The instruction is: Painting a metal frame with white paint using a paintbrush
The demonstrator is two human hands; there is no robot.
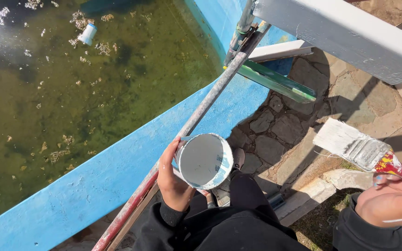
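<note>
My left hand [172, 180] grips a round cup of white paint [204, 161] by its rim, low in the middle of the view, close to a slanted metal pole [201, 109]. My right hand [391, 200] at the lower right holds a wide paintbrush [355, 146] by its red and yellow handle. The brush's white bristles point up and left, apart from the cup. A white painted beam [350, 32] crosses the upper right above the brush.
A pool of murky green water [70, 93] with floating debris and a white cylinder [88, 33] fills the left. Its blue painted rim [117, 167] runs diagonally. Stone paving [303, 116] lies below. My dark-clad legs and shoe [238, 160] rest on scaffold bars.
</note>
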